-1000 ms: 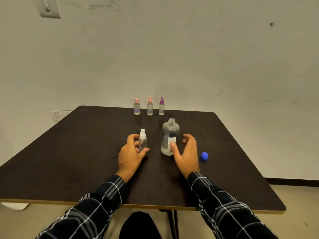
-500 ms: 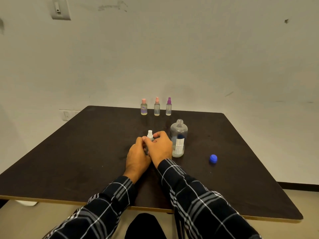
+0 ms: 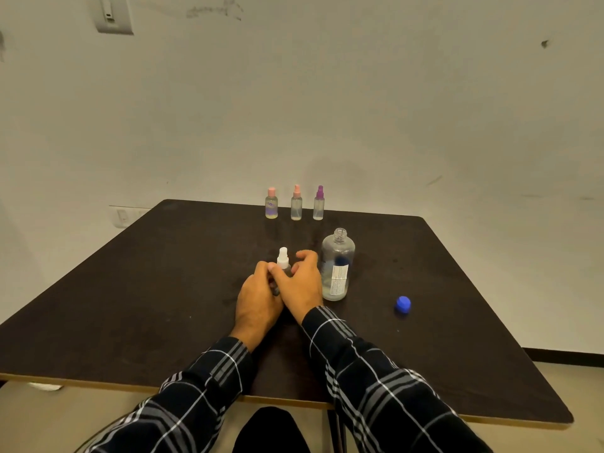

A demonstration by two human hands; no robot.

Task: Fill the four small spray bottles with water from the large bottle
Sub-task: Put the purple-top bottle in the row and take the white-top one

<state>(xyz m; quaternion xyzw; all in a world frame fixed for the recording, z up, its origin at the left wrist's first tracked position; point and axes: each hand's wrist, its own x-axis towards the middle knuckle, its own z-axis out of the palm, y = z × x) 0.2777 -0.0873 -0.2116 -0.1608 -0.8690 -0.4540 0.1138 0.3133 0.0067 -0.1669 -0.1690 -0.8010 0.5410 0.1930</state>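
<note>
A small clear spray bottle with a white top [image 3: 283, 259] stands at the middle of the dark table [image 3: 147, 289]. My left hand [image 3: 258, 300] grips its body, and my right hand [image 3: 302, 286] has its fingers around the neck below the white sprayer. Only the sprayer shows above my fingers. Just to the right stands the large clear bottle [image 3: 337, 264], uncapped, with some water low inside. Its blue cap [image 3: 403, 304] lies farther right. Three small spray bottles stand in a row at the far edge: two pink-topped [image 3: 271, 204] [image 3: 296, 204] and one purple-topped [image 3: 318, 204].
A pale wall rises right behind the table's far edge. The near edge crosses just above my plaid sleeves.
My right hand left the large bottle and crossed left to join my left hand on the white-topped spray bottle. The camera view has shifted a little.
</note>
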